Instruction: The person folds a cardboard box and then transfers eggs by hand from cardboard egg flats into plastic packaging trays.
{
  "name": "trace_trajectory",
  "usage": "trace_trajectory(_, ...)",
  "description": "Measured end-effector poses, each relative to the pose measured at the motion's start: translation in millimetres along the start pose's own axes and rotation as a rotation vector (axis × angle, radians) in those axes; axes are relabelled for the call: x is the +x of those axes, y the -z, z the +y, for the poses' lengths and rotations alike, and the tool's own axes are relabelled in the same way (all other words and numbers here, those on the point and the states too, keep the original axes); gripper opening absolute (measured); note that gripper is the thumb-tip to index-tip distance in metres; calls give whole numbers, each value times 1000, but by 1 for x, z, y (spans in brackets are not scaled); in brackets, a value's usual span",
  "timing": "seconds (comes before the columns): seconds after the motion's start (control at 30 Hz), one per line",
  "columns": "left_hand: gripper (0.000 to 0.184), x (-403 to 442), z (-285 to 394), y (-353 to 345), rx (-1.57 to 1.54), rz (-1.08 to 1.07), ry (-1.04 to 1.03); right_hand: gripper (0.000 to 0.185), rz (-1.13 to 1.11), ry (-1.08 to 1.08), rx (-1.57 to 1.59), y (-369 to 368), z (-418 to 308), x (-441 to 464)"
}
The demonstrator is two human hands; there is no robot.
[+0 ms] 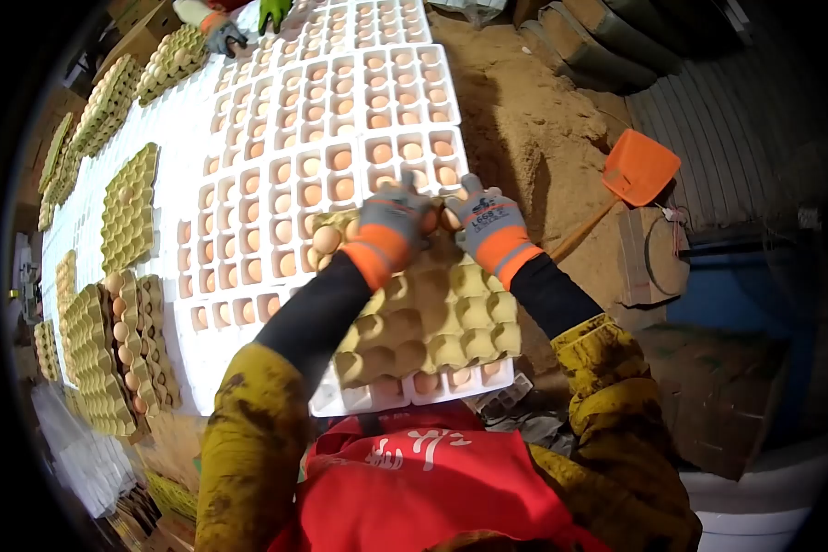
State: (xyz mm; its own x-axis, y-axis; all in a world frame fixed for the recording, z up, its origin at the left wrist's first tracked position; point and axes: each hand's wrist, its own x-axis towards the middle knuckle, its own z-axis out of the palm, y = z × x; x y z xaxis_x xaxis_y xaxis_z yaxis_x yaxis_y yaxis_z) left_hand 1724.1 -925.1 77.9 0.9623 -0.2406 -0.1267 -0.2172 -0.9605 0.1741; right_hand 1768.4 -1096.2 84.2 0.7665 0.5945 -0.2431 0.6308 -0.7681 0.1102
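Observation:
My left hand [391,224], in a grey and orange glove, is closed round a brown egg at the far part of a pulp egg tray [414,322]. Beside it, my right hand [488,221] in a matching glove has its fingers curled on another egg [450,219]. The near cups of the pulp tray hold nothing; an egg [327,240] sits at its left edge. Under and beyond it lie white foam trays [368,138] with brown eggs in their compartments.
Stacked pulp trays [101,359] with eggs stand at the left, and another pulp tray [129,207] lies farther back. A co-worker's gloved hands [223,35] are at the far end. An orange dustpan [641,167] is at the right, beside cardboard.

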Motion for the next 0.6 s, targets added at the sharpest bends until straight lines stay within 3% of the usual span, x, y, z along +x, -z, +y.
trace_trajectory(0.03,29,6,0,-36,-60,262,36,45,132,-8,146,-5,-3,-4)
trace_trajectory(0.1,31,6,4,-7,-51,50,94,43,385,-11,447,-15,7,-21)
trace_trajectory(0.17,35,-41,-18,9,-440,402,47,38,665,23,847,-30,11,-36)
trace_trajectory(0.23,45,-94,-48,30,-877,447,151,37,243,-423,1775,-8,-9,-69)
trace_trajectory(0.3,47,-160,-94,25,-793,621,162,44,200,-320,1598,-8,-48,-92)
trace_trajectory(0.37,45,-240,-137,4,-709,664,337,43,143,-232,1581,17,-119,-113)
trace_trajectory(0.4,46,-281,-153,-10,-790,639,487,45,339,110,1319,16,-150,-108)
trace_trajectory(0.43,46,-318,-164,-23,-870,609,638,46,315,173,1325,31,-181,-111)
trace_trajectory(0.5,45,-374,-171,-40,-866,605,772,47,300,201,1089,34,-240,-106)
trace_trajectory(0.57,45,-405,-176,-57,-834,638,683,45,255,236,975,32,-288,-93)
trace_trajectory(0.6,49,-410,-174,-60,-898,639,735,44,238,232,875,28,-309,-85)
